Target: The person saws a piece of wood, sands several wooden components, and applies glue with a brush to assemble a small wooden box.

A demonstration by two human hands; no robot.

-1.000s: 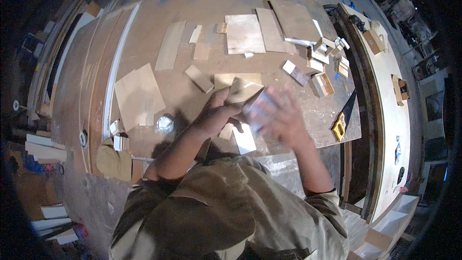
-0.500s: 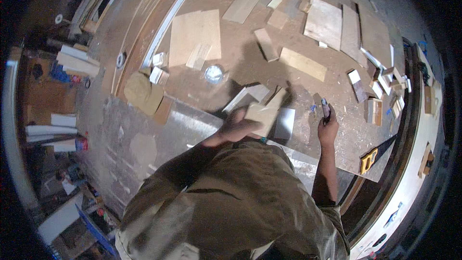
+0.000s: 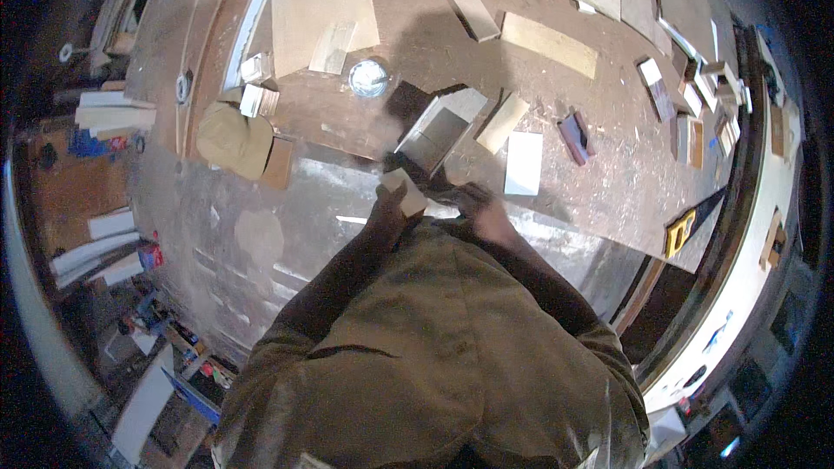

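The person's left hand (image 3: 389, 210) held a small, pale, rectangular wooden block (image 3: 403, 194) close to the front of the olive-brown cloth shirt (image 3: 452, 339), at the near edge of the brown, scuffed wooden tabletop (image 3: 625, 182). Its fingers were closed around the block, whose pale face showed above them. The right hand (image 3: 480, 213) was just beside it, fingers bent inward in deep shadow; the view was poor there, and whether they gripped anything could not be told.

Just beyond the hands lay a pale grey, angular wooden piece (image 3: 439, 133), partly shaded. To its right a narrow, pale tan wooden strip (image 3: 502, 123) lay aslant, with a white rectangular panel (image 3: 523, 162) near it. Farther right was a dark, purplish-brown oblong block (image 3: 574, 138), well apart from both hands.

On the left a round, shiny, clear dish (image 3: 368, 78) stood near a large, pale, flat wooden board (image 3: 323, 4). A tan cloth cap (image 3: 233, 141) lay toward the left by the near edge. At the right corner rested a handsaw with a yellow handle and dark blade (image 3: 682, 234).
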